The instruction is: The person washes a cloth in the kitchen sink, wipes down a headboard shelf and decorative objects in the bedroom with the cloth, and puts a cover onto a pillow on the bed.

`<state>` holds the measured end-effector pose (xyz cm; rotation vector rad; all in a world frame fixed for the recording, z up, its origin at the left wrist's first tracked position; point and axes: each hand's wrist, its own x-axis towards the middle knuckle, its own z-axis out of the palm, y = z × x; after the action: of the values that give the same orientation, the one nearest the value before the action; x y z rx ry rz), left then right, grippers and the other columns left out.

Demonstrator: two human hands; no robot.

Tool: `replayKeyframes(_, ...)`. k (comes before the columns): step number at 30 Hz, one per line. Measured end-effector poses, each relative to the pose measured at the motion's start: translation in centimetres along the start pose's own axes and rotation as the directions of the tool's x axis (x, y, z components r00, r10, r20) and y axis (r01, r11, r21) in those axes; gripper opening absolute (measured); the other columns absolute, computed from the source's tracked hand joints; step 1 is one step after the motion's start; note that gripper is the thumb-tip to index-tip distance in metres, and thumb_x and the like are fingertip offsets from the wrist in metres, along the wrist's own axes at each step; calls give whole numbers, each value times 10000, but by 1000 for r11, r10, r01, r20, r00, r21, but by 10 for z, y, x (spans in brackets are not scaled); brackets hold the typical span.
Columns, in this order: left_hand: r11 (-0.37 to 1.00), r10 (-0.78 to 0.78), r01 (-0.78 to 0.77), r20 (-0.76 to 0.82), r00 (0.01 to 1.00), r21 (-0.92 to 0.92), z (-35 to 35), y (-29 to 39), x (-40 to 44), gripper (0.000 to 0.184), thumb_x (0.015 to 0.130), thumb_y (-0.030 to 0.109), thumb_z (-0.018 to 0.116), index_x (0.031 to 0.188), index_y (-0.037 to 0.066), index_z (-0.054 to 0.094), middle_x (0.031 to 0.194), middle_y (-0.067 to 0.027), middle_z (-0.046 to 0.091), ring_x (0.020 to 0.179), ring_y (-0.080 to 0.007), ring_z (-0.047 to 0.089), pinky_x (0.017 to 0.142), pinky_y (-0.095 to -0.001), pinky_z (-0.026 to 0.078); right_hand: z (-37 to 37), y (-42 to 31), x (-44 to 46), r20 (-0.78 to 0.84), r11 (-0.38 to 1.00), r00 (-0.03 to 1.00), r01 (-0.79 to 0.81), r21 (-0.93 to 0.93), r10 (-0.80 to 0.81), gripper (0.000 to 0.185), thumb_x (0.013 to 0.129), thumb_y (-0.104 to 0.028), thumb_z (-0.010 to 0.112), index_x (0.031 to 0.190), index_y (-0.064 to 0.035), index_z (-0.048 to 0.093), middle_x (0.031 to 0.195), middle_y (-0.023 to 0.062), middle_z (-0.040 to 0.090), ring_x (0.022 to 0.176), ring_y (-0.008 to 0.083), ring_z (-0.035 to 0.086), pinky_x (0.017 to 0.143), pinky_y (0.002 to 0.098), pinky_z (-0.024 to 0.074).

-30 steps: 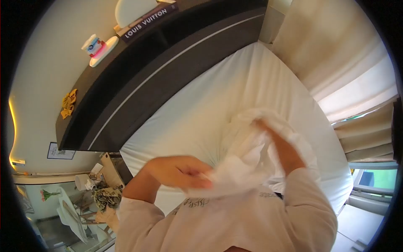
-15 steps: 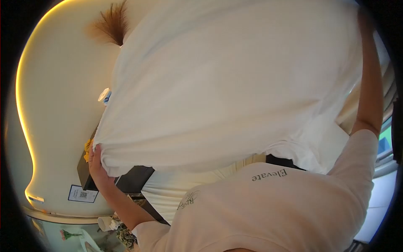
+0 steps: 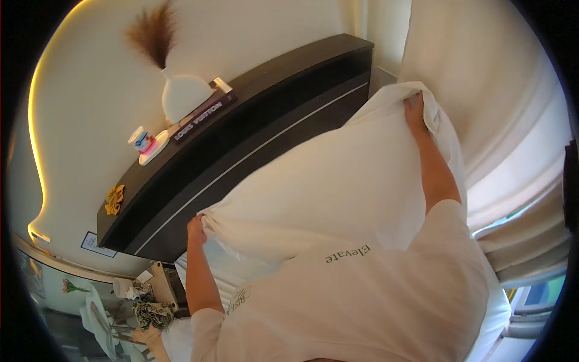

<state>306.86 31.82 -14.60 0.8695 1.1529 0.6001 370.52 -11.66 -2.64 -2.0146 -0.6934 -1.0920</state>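
Observation:
A white bed sheet is stretched between my two hands in front of my chest. My left hand is closed around its gathered left corner, low and near the dark headboard. Farther out on the right, my right hand grips the upper edge, where the cloth folds over around the fingers. The sheet covers part of the headboard behind it and much of the white surface below.
Along the headboard's top stand a white vase with brown plumes, a Louis Vuitton book, a small tray with a jar, and a yellow cloth. Curtains hang at right. A cluttered side table stands lower left.
The raised sheet has come down, uncovering the headboard and the things on it. My right hand has moved inward and down into view, and my left hand has shifted right.

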Motion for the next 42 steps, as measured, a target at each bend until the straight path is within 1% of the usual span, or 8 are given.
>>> replayKeyframes(10,947,-310,313,-486,817,-76,83,-104,95,269,919,251,414,1048,99,595,1027,-51,614,884,-195,623,659,-345,535,110,64,-144,334,968,922,-236,83,196,117,817,-110,596,898,-27,604,930,135,599,924,320,533,812,410,403)
replayKeyframes(17,620,-313,687,-684,659,379,51,-233,107,400,831,291,529,1191,121,492,1189,-107,479,1037,-298,481,802,-496,423,61,82,-315,981,943,-192,-329,-51,-14,246,828,-166,603,1050,-63,615,742,122,619,707,263,603,668,390,478)
replayKeyframes(21,-222,85,649,-648,757,728,184,-246,85,785,727,383,670,1391,151,321,1440,-169,240,1300,-352,253,968,-635,242,125,51,-250,943,767,306,-570,294,-134,187,830,-143,604,995,-59,633,743,114,625,645,261,605,631,362,495)
replayKeyframes(22,-147,84,551,-545,834,821,218,-238,82,865,725,381,635,1446,180,200,1484,-172,-16,1355,-337,84,1010,-646,139,154,47,-237,911,764,391,-547,342,-128,167,827,-104,608,982,-47,628,773,109,632,665,261,609,640,337,498)
replayKeyframes(27,144,667,-296,128,734,944,328,-249,158,424,854,294,535,1229,94,527,1133,-202,577,1084,-357,519,938,-404,400,302,68,-250,706,921,666,-72,382,-241,321,797,-185,620,1090,-55,606,1078,164,583,1013,297,554,902,365,438)
replayKeyframes(33,85,440,-334,265,858,939,413,-257,241,359,908,328,459,1136,72,565,1063,-166,622,960,-368,581,818,-416,473,302,94,-290,958,955,-50,-105,276,-282,356,740,-144,657,1094,-126,620,968,126,596,948,332,554,867,388,454)
replayKeyframes(39,497,-28,-238,290,957,834,493,-258,230,359,797,285,584,1098,89,594,1081,-140,622,957,-332,590,810,-405,478,192,122,-223,578,744,549,131,655,-605,320,650,-28,651,941,-160,639,841,74,559,825,293,551,698,395,460)
replayKeyframes(42,308,-298,-264,356,885,914,501,-276,198,410,721,243,621,1102,94,601,1110,-146,606,963,-313,593,831,-394,474,143,141,-249,642,663,247,2,748,-725,228,681,-75,660,894,-153,645,871,71,564,830,281,559,706,375,467)
